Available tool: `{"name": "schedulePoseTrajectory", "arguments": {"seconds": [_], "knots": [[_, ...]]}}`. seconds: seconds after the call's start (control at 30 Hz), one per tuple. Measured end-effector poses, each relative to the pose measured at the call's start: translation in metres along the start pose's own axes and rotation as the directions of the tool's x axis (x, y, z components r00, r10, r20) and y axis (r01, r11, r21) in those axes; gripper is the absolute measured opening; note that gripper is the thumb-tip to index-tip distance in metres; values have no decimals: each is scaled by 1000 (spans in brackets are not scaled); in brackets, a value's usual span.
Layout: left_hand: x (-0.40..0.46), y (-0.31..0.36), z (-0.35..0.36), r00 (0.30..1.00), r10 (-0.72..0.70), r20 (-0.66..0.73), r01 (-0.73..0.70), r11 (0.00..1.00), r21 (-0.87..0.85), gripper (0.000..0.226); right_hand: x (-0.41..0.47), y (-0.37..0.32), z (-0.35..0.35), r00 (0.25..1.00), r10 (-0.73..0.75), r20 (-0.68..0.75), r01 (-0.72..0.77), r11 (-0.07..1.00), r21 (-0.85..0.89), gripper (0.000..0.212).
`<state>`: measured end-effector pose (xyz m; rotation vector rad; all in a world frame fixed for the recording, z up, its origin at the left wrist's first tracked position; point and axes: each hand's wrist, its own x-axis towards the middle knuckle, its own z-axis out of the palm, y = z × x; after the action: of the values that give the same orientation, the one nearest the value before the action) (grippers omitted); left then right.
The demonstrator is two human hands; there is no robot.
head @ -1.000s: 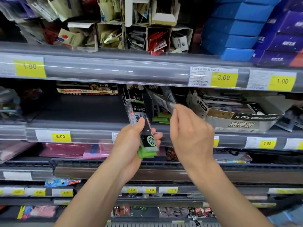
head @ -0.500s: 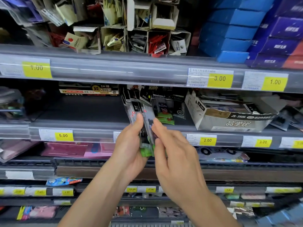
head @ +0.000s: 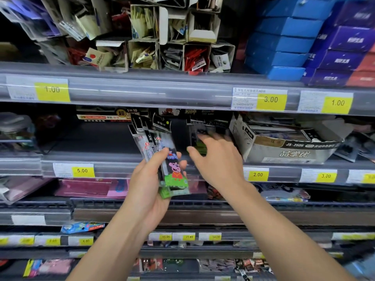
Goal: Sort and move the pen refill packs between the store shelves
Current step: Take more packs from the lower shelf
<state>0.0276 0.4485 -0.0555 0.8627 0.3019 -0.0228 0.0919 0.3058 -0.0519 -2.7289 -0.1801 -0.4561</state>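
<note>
My left hand [head: 150, 185] grips a fanned bundle of long clear pen refill packs [head: 162, 151] in front of the middle shelf; the front pack shows a pink cartoon pig on a green base. My right hand [head: 217, 159] is to the right of the bundle, fingers spread and empty, its fingertips at the standing refill packs [head: 203, 128] on the middle shelf. Those packs are dark-topped with green bottoms, partly hidden behind my fingers.
A torn grey cardboard box [head: 288, 147] marked JS-2505 lies right of the standing packs. The shelf rail [head: 113, 169] carries yellow price tags. Small open cartons [head: 172, 37] and blue boxes [head: 284, 43] fill the shelf above. Pink packets [head: 91, 187] lie on the shelf below.
My right hand has let go of the pack it added to the bundle and moved right and up toward the shelf packs. The bundle in my left hand now shows the pig pack in front.
</note>
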Motion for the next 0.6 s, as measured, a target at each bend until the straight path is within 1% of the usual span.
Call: {"name": "schedulePoseTrajectory", "arguments": {"seconds": [0.07, 0.17, 0.23, 0.27, 0.33, 0.4, 0.43, 0.47, 0.5, 0.53, 0.57, 0.6], "knots": [[0, 0, 2, 1000, 14, -5, -14, 1000, 4, 44, 6, -8, 7, 999, 25, 24, -23, 998, -62, 43], [2, 0, 3, 997, 50, -50, -50, 999, 4, 40, 9, -17, 10, 997, 59, -46, -62, 995, -73, 24], [3, 1, 2, 995, 60, -77, -60, 998, 3, 39, 11, -17, 9, 996, 60, -64, -65, 995, -79, 10], [3, 2, 2, 995, 57, -84, -57, 998, 4, 39, 11, -16, 7, 997, 51, -60, -57, 993, -99, 9], [3, 3, 1, 994, 46, -95, -45, 999, 9, 39, 7, -15, 3, 998, 7, -67, -17, 989, -148, 17], [3, 3, 0, 994, 39, -98, -38, 999, 11, 40, 1, -12, -1, 987, -67, -146, 48, 991, -127, 12], [3, 3, -1, 995, 40, -95, -38, 999, 19, 40, -5, -9, -4, 965, -107, -241, 88, 992, -90, 12], [4, 3, -1, 995, 46, -90, -43, 998, 35, 40, -12, -7, -6, 918, -123, -377, 112, 992, -49, 12], [4, 2, -2, 995, 55, -83, -51, 997, 52, 39, -21, -6, -8, 853, -125, -507, 139, 990, -10, 12], [4, 1, -2, 995, 65, -77, -59, 996, 68, 38, -32, -6, -11, 794, -144, -590, 185, 983, 9, 12], [4, 0, -1, 995, 71, -70, -66, 995, 79, 39, -46, -8, -13, 753, -174, -635, 234, 972, 11, 15], [3, -1, 0, 996, 75, -54, -71, 994, 87, 42, -61, -12, -15, 728, -208, -654, 284, 959, 12, 18]]}}
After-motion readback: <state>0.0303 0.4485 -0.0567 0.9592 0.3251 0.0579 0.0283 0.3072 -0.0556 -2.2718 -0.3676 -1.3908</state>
